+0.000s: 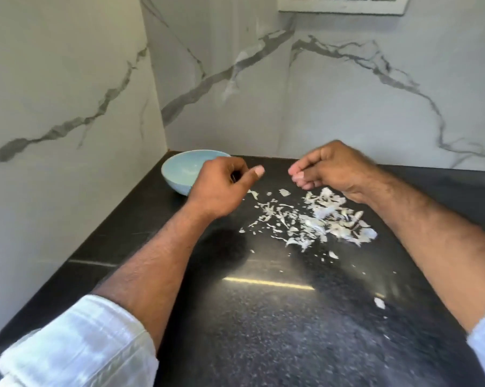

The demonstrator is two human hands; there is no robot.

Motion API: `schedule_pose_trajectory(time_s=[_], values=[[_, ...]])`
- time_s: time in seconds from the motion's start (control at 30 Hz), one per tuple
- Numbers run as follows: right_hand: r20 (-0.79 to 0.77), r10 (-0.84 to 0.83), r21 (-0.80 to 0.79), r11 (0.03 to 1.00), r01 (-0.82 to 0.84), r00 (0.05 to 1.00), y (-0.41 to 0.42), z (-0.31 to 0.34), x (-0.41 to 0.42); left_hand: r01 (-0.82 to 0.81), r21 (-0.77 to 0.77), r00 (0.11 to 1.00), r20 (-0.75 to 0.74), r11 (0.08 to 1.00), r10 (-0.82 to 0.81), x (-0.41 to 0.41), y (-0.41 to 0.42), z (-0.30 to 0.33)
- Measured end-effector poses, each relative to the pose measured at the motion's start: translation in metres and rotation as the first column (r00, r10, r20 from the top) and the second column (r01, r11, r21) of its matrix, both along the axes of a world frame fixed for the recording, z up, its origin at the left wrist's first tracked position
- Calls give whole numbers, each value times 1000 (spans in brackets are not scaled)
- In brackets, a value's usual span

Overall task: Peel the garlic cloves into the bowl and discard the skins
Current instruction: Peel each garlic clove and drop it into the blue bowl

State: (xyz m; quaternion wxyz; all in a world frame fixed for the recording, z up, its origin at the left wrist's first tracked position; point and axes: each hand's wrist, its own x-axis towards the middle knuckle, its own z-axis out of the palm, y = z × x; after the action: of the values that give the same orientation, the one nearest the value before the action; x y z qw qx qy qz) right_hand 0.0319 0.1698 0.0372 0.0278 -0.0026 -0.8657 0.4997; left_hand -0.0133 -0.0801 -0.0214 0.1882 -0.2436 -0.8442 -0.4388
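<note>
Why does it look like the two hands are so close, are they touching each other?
Apart. The head view shows bare black counter between the left hand with its thumb stuck out and the right hand with its curled fingers.

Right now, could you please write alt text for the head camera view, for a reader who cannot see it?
A person's left hand and right hand hover over a black counter, fingers loosely curled, above a scatter of garlic skins. A light blue bowl sits in the corner by the marble walls, behind the left hand.
</note>
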Motion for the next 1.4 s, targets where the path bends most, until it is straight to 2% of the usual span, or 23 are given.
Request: schedule_pose_trajectory(time_s=[0.07,0.13,0.2,0.27,0.43,0.6,0.8,1.0,1.07,1.1,1.2,1.3,1.33,1.4], values=[[5,-10,12,1000,10,1000,26,-17,20,60,-44,998,28,997,-59,4,21,-4],[-44,-5,77,997,8,999,41,-31,31,82,7,993,83,997,-82,3,39,-7],[-109,36,222,975,-11,993,49,-38,35,82,71,987,134,994,-91,0,55,-9],[-127,102,376,926,-47,987,50,-37,35,75,68,984,154,995,-84,1,65,-12],[-25,214,546,821,-166,977,50,-37,39,74,-36,993,89,997,-71,2,55,-18],[107,238,598,760,-254,965,49,-38,44,93,-115,995,49,989,-88,10,45,-15],[47,204,612,768,-189,978,56,-38,46,120,-148,993,36,982,-116,18,44,-10],[60,148,605,781,-154,987,57,-48,41,95,-126,995,47,988,-89,18,36,-9],[-10,140,536,836,-113,990,57,-46,42,91,-116,995,43,989,-87,17,34,-8],[-61,135,453,887,-93,989,57,-44,42,90,-113,995,39,990,-86,17,33,-7],[-169,115,82,991,-102,979,52,-37,44,90,-95,995,47,991,-86,15,32,-7],[-127,121,-320,934,-156,984,44,-39,45,103,-68,993,62,992,-99,14,34,-10],[-102,131,-413,896,-162,986,42,-41,45,108,-70,993,61,992,-104,14,34,-11],[-80,114,-473,870,-138,990,39,-44,45,119,-80,992,59,990,-115,15,35,-11]])
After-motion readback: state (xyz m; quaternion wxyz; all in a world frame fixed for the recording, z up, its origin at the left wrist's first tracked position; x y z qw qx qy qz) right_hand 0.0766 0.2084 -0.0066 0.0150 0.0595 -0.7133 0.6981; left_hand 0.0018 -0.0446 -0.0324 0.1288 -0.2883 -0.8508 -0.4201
